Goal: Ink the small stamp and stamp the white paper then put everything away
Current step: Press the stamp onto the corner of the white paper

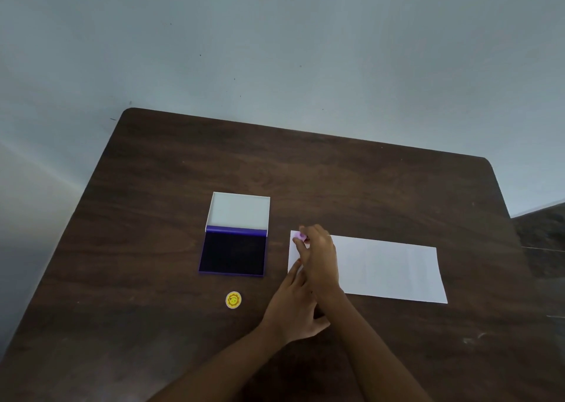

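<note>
We pinch the small pink stamp point(299, 236) in our right hand point(319, 254) over the white paper point(388, 270)'s left end; left hand point(293, 303) lies flat, fingers open, steadying that corner just below.

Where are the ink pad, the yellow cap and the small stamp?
ink pad point(234, 253): head view, on its dark inked surface.
yellow cap point(233, 300): head view, on its round top.
small stamp point(300, 235): head view, on its pink body.

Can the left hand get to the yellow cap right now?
Probably yes. The left hand rests on the paper's near corner, and only bare table lies between it and the cap. But lifting off frees the paper mid-stamp.
</note>
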{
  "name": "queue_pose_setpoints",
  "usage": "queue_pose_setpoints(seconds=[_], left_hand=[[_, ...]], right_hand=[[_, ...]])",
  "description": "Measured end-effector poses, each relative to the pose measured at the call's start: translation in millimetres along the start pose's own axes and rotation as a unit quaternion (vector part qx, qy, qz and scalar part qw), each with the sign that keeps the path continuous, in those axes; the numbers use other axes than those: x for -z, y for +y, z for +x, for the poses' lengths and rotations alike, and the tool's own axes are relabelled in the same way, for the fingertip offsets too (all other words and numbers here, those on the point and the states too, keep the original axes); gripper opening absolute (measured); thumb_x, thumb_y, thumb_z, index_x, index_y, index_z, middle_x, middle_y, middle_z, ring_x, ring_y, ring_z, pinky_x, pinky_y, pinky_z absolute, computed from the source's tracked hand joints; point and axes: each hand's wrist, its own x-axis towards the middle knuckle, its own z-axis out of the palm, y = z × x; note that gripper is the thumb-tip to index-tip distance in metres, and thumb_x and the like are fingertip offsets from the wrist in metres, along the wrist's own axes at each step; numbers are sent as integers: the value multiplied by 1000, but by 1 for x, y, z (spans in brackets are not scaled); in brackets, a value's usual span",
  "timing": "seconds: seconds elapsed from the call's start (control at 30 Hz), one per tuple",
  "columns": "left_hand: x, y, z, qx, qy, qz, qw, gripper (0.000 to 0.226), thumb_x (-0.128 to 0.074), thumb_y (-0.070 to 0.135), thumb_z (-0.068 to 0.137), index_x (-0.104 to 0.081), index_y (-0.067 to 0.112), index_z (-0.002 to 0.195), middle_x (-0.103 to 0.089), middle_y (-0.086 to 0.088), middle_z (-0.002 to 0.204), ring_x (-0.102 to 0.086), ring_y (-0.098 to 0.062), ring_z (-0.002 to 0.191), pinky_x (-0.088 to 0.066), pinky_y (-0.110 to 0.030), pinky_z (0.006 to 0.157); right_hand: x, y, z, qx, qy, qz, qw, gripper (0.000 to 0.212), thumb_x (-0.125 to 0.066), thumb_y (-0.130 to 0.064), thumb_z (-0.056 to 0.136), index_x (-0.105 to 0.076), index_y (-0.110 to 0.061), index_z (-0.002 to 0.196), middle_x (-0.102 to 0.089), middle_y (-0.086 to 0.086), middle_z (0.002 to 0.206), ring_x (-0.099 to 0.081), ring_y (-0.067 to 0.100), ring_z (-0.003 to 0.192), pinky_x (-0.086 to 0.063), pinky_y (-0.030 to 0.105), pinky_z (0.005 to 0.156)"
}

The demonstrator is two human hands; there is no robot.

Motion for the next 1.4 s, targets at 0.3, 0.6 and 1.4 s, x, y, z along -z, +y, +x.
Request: queue_pose_setpoints(seconds=[0.3, 0.6, 1.4], left_hand=[[7, 0, 0, 19, -80, -14, 997, 65, -36, 60, 84, -34, 21, 136, -38, -5, 147, -26, -24, 139, -7, -49, 113], [2, 0, 3, 26, -87, 72, 993, 75, -40, 70, 77, -34, 26, 138, -40, 0, 146, -37, -20, 133, -31, -47, 103], [-2, -1, 0, 19, -90, 85, 992, 75, -39, 68, 80, -29, 25, 140, -36, -1, 148, -30, -21, 136, -23, -49, 106]], right_hand=[[14, -4, 8, -106, -17, 114, 988, 13, -68, -13, 79, -62, -7, 88, -68, 11, 93, -60, 15, 79, -43, 12, 66], [54, 20, 13, -402, -1, 520, 754, 22, -63, -19, 82, -63, -1, 95, -66, 8, 99, -61, 18, 95, -49, 26, 83], [58, 35, 9, -413, 23, 659, 628, 26, -56, -15, 87, -57, 0, 107, -65, 10, 91, -64, 20, 83, -43, 32, 100]])
